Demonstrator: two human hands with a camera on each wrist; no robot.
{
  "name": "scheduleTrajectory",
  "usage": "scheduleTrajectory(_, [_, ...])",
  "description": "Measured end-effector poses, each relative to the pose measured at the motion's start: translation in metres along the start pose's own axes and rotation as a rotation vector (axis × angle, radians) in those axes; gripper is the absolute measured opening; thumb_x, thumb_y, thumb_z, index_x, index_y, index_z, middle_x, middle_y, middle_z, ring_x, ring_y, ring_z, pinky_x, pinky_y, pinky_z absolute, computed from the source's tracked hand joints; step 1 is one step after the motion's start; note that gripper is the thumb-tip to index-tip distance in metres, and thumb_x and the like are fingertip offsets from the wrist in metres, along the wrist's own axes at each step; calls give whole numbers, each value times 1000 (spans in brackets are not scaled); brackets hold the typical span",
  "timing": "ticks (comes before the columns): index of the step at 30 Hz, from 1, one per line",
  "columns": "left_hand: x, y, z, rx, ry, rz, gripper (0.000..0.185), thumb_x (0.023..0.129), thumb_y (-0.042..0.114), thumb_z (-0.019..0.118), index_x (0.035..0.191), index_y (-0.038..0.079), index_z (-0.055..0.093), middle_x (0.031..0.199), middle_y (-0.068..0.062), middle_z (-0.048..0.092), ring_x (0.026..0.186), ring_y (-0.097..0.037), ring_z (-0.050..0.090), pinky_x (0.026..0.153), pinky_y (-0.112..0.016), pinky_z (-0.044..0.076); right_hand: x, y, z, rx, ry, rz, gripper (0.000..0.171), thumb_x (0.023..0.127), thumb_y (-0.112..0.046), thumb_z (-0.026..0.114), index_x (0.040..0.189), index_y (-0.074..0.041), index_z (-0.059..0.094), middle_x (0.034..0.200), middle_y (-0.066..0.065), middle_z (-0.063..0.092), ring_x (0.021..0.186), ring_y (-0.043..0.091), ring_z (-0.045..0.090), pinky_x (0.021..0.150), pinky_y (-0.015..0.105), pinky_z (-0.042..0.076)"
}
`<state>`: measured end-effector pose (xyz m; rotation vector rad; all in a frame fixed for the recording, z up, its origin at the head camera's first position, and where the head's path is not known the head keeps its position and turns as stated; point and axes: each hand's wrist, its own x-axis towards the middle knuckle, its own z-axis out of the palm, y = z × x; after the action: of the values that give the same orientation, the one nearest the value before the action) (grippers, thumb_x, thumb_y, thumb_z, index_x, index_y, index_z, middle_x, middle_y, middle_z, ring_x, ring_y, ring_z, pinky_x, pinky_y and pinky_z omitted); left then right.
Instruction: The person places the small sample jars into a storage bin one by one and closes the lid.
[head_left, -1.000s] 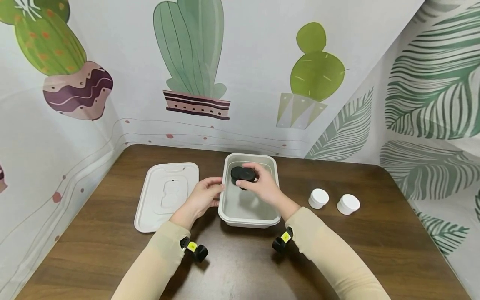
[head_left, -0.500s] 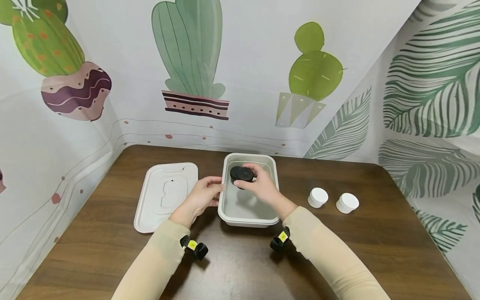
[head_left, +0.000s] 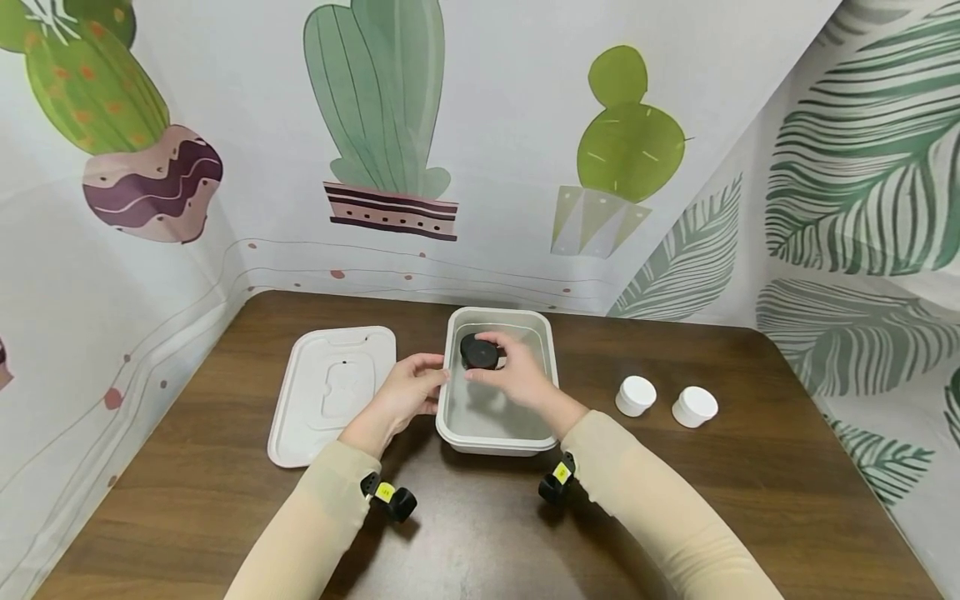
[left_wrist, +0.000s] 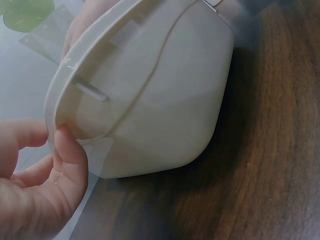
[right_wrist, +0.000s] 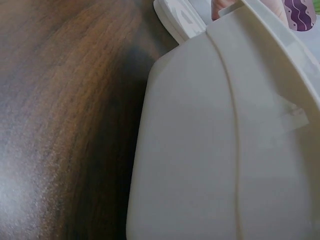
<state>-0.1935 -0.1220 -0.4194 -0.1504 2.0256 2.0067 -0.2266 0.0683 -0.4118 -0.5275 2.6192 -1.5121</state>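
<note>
Hands (head_left: 517,377) at white tub (head_left: 495,437), black jar (head_left: 479,351) inside.

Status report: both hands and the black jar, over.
Left hand holds the white container by its left rim. Right hand grips black jar inside it, at the far end. Lid and two white jars lie aside, nothing blocking.

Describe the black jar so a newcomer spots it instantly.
On the brown table, find the white tub at the centre, right of the flat lid. The black jar sits inside at the far end, gripped by the right hand. It is the only black one; both others are white.
</note>
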Motion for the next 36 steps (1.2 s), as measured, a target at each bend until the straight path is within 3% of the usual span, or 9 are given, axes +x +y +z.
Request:
scheduleTrajectory(4, [-1, 1, 0, -8, -2, -2, 39, 92, 9, 55, 129, -1, 46, 116, -26, 57, 77, -20, 64, 58, -28, 54, -1, -2, 1, -71, 14, 5, 63, 71, -25, 83, 127, -11, 57, 122, 12, 57, 105, 28, 57, 90, 43, 45])
scheduleTrajectory(11, [-1, 1, 0, -10, -7, 2, 39, 92, 8, 54, 129, -1, 46, 117, -28, 56, 77, -20, 64, 58, -27, 53, -2, -2, 3, -90, 22, 34, 66, 72, -24, 82, 130, -9, 54, 124, 11, 60, 104, 27, 60, 86, 39, 47])
scheduleTrajectory(24, [0, -2, -2, -19, -19, 8, 41, 92, 10, 56, 130, -3, 45, 110, -21, 61, 73, -15, 64, 57, -26, 53, -3, -1, 7, -175, -30, 38, 62, 71, -18, 83, 126, -9, 55, 123, 13, 58, 103, 28, 60, 90, 39, 47])
scheduleTrajectory(36, [-1, 0, 0, -12, -13, -1, 40, 92, 11, 55, 130, 0, 46, 117, -26, 58, 76, -18, 64, 57, -26, 53, -4, -2, 9, -280, -62, 20, 63, 69, -19, 84, 124, -7, 56, 123, 11, 58, 94, 22, 58, 85, 34, 48])
